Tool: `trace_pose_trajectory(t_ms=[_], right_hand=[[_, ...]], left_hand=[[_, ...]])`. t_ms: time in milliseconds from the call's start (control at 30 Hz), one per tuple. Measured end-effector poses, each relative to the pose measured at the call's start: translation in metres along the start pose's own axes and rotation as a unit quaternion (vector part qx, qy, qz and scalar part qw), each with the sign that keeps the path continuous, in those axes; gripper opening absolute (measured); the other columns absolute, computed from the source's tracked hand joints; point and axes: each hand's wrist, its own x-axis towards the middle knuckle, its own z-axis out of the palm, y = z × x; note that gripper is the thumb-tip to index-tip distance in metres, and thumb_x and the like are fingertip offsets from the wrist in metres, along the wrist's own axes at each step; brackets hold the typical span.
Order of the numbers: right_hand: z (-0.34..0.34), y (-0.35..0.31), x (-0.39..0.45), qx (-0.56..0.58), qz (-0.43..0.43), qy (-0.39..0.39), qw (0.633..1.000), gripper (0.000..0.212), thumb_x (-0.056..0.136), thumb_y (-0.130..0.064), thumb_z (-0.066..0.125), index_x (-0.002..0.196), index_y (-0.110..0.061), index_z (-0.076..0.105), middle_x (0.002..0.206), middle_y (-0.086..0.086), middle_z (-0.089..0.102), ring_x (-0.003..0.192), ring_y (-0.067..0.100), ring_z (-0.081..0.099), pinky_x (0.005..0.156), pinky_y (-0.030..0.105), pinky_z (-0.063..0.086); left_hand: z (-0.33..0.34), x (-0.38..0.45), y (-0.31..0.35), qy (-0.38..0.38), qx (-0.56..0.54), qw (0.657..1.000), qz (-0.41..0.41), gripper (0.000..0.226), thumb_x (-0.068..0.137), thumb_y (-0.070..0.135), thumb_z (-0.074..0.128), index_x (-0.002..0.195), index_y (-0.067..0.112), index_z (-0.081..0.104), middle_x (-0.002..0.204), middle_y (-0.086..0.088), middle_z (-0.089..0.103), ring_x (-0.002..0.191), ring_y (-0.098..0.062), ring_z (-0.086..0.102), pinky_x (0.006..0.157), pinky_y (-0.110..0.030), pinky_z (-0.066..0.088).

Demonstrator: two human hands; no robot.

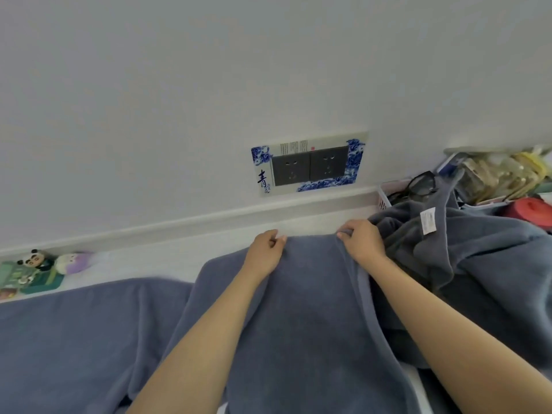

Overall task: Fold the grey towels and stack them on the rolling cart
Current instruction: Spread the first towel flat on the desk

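Hands [265, 249] [363, 239] at towel [298, 324] edge

Two bare forearms reach in from the lower edge of the head view, uncovered as far as the frame shows, with no sleeve on either. The left hand [266, 249] and the right hand [363, 240] carry no glove, ring, watch or bracelet, and the fingernails look short and unpainted.
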Motion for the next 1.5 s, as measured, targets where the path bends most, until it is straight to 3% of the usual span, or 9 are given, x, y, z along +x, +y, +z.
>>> trace_pose_trajectory(t_ms=[67,133,300,400,633,767,900,1233,1500], right_hand=[[0.009,0.002,0.002,-0.125,-0.023,0.010,0.992,0.018,0.091,-0.017,0.053,0.100,-0.017,0.069,0.112,0.007,0.063,0.101,0.027,0.055,0.087,0.035,0.043],[0.018,0.000,-0.002,-0.235,-0.078,0.012,0.969,0.026,0.093,-0.026,0.050,0.116,-0.025,0.063,0.121,0.001,0.056,0.113,0.025,0.045,0.095,0.036,0.030],[0.053,-0.026,-0.030,-0.225,-0.195,-0.045,0.954,0.028,0.095,-0.034,0.046,0.115,-0.025,0.062,0.119,-0.003,0.055,0.114,0.021,0.038,0.097,0.033,0.023],[0.079,-0.043,-0.051,-0.215,-0.218,-0.093,0.947,0.026,0.095,-0.036,0.046,0.113,-0.026,0.063,0.122,-0.003,0.055,0.117,0.021,0.038,0.097,0.033,0.024],[0.155,-0.076,-0.111,-0.160,-0.211,-0.233,0.936,0.044,0.096,-0.042,0.043,0.136,-0.024,0.046,0.138,-0.002,0.047,0.128,0.021,0.037,0.106,0.033,0.033],[0.200,-0.098,-0.146,-0.152,-0.146,-0.236,0.949,0.060,0.097,-0.050,0.033,0.149,-0.025,0.018,0.151,-0.001,0.032,0.139,0.027,0.020,0.110,0.042,0.030],[0.236,-0.120,-0.176,-0.187,-0.087,-0.200,0.958,0.064,0.097,-0.053,0.025,0.151,-0.027,0.005,0.157,0.001,0.016,0.144,0.030,0.005,0.116,0.051,0.010],[0.294,-0.152,-0.230,-0.313,-0.075,-0.191,0.927,0.066,0.093,-0.062,0.016,0.149,-0.036,-0.008,0.158,-0.006,-0.010,0.144,0.031,-0.010,0.112,0.060,-0.001],[0.321,-0.180,-0.230,-0.249,-0.097,-0.228,0.936,0.060,0.095,-0.057,0.021,0.148,-0.041,-0.004,0.158,-0.011,-0.011,0.144,0.020,-0.016,0.113,0.053,-0.014]], left_hand=[[0.002,-0.001,-0.005,-0.036,-0.007,0.999,-0.016,0.036,0.099,0.031,0.046,0.133,0.019,0.050,0.131,0.002,0.050,0.117,-0.012,0.051,0.103,-0.027,0.033],[0.003,-0.005,-0.010,-0.044,0.007,0.999,-0.024,0.047,0.099,0.032,0.044,0.143,0.016,0.038,0.148,-0.002,0.037,0.130,-0.017,0.044,0.107,-0.024,0.028],[-0.013,-0.032,-0.033,-0.002,0.042,0.999,-0.017,0.032,0.099,0.023,0.042,0.124,0.012,0.059,0.125,-0.005,0.061,0.117,-0.020,0.055,0.095,-0.023,0.039],[-0.028,-0.054,-0.063,0.057,0.048,0.995,-0.063,0.031,0.099,0.024,0.044,0.123,0.012,0.059,0.124,-0.006,0.062,0.112,-0.020,0.057,0.093,-0.025,0.042],[-0.080,-0.131,-0.151,0.181,0.167,0.945,-0.214,0.051,0.102,0.036,0.030,0.149,0.018,0.025,0.158,-0.006,0.017,0.144,-0.025,0.017,0.114,-0.044,0.013],[-0.116,-0.163,-0.218,0.128,0.149,0.929,-0.315,0.065,0.100,0.049,0.020,0.153,0.017,0.000,0.161,-0.008,-0.002,0.147,-0.024,0.000,0.116,-0.053,0.001],[-0.148,-0.180,-0.262,0.044,0.163,0.934,-0.314,0.068,0.097,0.057,0.014,0.151,0.024,-0.012,0.159,-0.001,-0.016,0.146,-0.018,-0.015,0.112,-0.057,-0.011],[-0.232,-0.232,-0.360,0.055,0.203,0.915,-0.344,0.069,0.095,0.060,0.009,0.148,0.028,-0.022,0.155,0.000,-0.030,0.144,-0.023,-0.023,0.111,-0.057,-0.012],[-0.279,-0.226,-0.392,0.060,0.207,0.915,-0.341,0.068,0.096,0.058,0.007,0.148,0.025,-0.021,0.156,-0.002,-0.027,0.144,-0.022,-0.021,0.114,-0.057,-0.011]])
